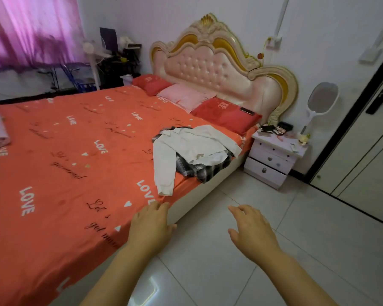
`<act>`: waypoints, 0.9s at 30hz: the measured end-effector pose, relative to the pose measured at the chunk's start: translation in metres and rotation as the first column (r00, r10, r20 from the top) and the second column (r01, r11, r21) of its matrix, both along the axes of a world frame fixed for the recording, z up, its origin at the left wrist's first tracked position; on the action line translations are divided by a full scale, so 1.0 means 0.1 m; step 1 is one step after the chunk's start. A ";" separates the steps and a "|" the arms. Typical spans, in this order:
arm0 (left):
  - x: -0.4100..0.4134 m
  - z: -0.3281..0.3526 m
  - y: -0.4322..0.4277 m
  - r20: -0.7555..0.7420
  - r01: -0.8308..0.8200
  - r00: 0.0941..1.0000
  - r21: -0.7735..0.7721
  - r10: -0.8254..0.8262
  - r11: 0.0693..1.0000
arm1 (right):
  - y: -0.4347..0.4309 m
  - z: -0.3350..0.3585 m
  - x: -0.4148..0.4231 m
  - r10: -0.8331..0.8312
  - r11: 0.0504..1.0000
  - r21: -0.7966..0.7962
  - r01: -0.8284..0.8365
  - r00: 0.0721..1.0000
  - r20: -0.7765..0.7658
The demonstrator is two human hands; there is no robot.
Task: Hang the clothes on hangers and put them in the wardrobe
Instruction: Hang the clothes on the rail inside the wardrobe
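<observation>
Reaching forward, the left hand point(149, 226) and right hand point(250, 230) hang apart, fingers loose, holding nothing, likely because the clothes lie beyond them. A white shirt point(186, 149) covers a plaid garment point(199, 171) at the bed's point(53, 173) right edge, near the nightstand point(272, 160). No hangers or wardrobe show.

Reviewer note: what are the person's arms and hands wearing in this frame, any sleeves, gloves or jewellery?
Nothing visible. The left hand and right hand are bare, with no gloves, rings or watch in view, and both forearms are uncovered down to the frame edge, so no sleeve shows.
</observation>
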State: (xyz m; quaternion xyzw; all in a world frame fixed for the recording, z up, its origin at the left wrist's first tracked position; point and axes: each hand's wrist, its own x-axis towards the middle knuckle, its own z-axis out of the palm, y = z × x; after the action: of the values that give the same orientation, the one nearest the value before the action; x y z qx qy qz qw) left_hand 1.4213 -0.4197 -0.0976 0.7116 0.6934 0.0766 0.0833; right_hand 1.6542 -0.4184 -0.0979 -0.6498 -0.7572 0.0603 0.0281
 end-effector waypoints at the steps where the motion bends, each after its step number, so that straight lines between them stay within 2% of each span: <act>1: 0.00 -0.02 0.20 0.001 0.007 1.000 -0.007 -0.007 1.000 | 0.18 -0.02 0.01 -0.006 1.000 -0.007 0.006 1.000 -0.007; 8: 0.16 -0.32 1.59 0.005 -0.016 1.000 -0.092 0.017 0.996 | 1.60 -0.33 0.19 0.005 0.999 -0.052 -0.006 1.000 -0.025; 17: 0.51 -0.42 3.42 -0.023 -0.163 0.987 -0.162 0.161 0.973 | 3.73 -0.46 0.51 0.143 0.983 -0.112 -0.147 0.989 -0.036; 23: 0.51 -0.57 4.35 -0.022 -0.241 0.970 -0.224 0.242 0.944 | 4.91 -0.58 0.42 0.224 0.960 -0.158 -0.230 0.973 -0.060; 27: 0.36 -0.78 5.09 -0.023 -0.261 0.964 -0.271 0.265 0.927 | 5.73 -0.76 0.29 0.281 0.940 -0.202 -0.276 0.960 -0.003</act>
State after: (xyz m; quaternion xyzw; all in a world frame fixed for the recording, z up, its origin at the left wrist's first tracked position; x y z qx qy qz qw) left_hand 1.4572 0.0888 -0.1753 0.5937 0.7857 -0.0036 0.1739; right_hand 1.6828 0.1545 -0.1743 -0.5366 -0.8317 0.1313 -0.0562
